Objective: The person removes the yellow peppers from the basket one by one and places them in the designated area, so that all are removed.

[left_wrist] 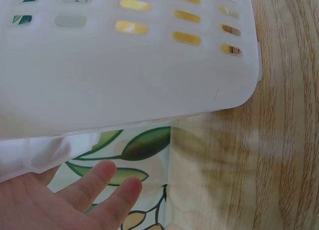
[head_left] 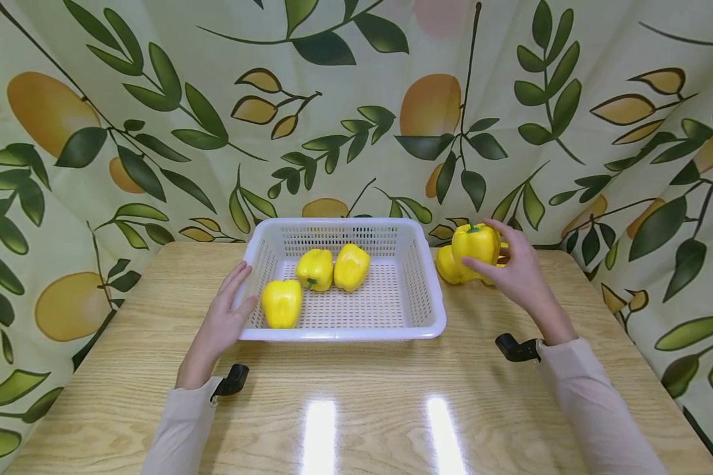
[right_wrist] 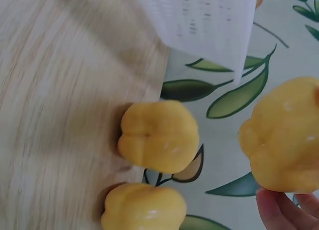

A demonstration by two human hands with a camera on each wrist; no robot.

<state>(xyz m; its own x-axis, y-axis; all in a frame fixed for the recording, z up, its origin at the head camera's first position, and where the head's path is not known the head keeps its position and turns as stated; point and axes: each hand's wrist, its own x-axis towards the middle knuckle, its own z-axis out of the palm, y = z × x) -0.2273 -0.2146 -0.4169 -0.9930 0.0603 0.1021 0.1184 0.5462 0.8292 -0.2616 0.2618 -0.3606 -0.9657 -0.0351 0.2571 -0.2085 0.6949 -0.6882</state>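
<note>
A white perforated plastic basket (head_left: 356, 334) stands on the table with three yellow bell peppers inside: one front left (head_left: 282, 304), two farther back, including the rightmost pepper (head_left: 352, 267). My left hand (head_left: 224, 315) lies against the basket's left side, fingers straight and thumb near the rim; the left wrist view shows its fingertips (left_wrist: 130, 186) beside the basket wall. My right hand (head_left: 518, 267) holds another yellow bell pepper (head_left: 474, 243), stem up, between thumb and fingers. It is raised above two more peppers, seen in the right wrist view as a nearer one (right_wrist: 144, 207) and a farther one (right_wrist: 159, 135).
The wooden table (head_left: 368, 396) ends at the back against a leaf-and-fruit-patterned cloth (head_left: 344, 99), which also hangs along both sides. The loose peppers lie right of the basket, by the table's back edge. Dark mounts (head_left: 517, 348) stick out at both wrists.
</note>
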